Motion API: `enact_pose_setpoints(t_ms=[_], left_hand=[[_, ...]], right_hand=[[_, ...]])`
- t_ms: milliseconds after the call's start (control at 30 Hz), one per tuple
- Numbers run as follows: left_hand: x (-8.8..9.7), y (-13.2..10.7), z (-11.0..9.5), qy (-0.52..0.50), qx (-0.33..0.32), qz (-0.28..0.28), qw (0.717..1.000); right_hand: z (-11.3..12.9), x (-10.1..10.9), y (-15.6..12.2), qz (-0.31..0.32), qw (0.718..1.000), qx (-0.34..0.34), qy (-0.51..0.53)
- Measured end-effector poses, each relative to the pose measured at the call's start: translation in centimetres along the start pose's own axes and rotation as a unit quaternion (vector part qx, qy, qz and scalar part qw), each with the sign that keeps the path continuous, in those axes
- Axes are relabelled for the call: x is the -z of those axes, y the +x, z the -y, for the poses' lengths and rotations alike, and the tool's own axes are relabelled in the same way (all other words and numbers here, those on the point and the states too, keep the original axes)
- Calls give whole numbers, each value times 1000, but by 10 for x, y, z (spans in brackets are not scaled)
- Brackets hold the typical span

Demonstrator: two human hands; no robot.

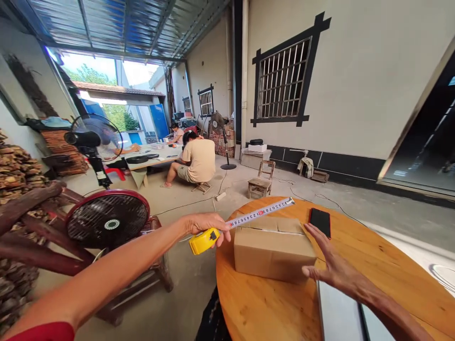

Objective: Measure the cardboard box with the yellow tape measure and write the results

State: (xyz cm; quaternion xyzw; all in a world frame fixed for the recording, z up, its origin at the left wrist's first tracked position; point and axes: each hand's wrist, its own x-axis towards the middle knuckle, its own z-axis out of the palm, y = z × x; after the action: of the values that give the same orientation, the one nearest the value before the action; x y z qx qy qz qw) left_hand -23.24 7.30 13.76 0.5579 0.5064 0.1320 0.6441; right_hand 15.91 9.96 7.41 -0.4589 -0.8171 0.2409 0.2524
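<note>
A yellow tape measure (203, 241) is gripped in my left hand (209, 225), just left of a cardboard box. Its numbered blade (261, 212) is pulled out to the right, above the far part of the box, with the metal end hook beyond the box's back edge. The closed brown cardboard box (273, 253) sits on the round wooden table (256, 308). My right hand (332, 267) is at the box's right end, fingers and thumb spread apart. Whether its fingertips touch the cardboard I cannot tell.
A black phone with a red edge (320, 222) lies behind my right hand. A flat silver-grey item (337, 312) lies under my right forearm. A fan (112, 220) and wooden chair are at left. Farther off, a person (201, 158) sits at a low table, near a small wooden chair (261, 180).
</note>
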Motion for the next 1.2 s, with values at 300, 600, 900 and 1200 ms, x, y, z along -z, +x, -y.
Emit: enact_pose_setpoints(t_ms=[300,600,900,1200], left_hand=[[-42,-33,33,-127,-11,-70,989],[-102,-54,46,-209,-14,-105,972],[-141,-36,38,-276,20,-133,952],[-153,-24,34,-316,59,-146,936]], right_hand=[[13,26,55,112,965,84,-222],[27,9,36,20,960,77,-268],[67,-10,2,-53,949,27,-309],[63,-17,-4,-70,949,27,-306]])
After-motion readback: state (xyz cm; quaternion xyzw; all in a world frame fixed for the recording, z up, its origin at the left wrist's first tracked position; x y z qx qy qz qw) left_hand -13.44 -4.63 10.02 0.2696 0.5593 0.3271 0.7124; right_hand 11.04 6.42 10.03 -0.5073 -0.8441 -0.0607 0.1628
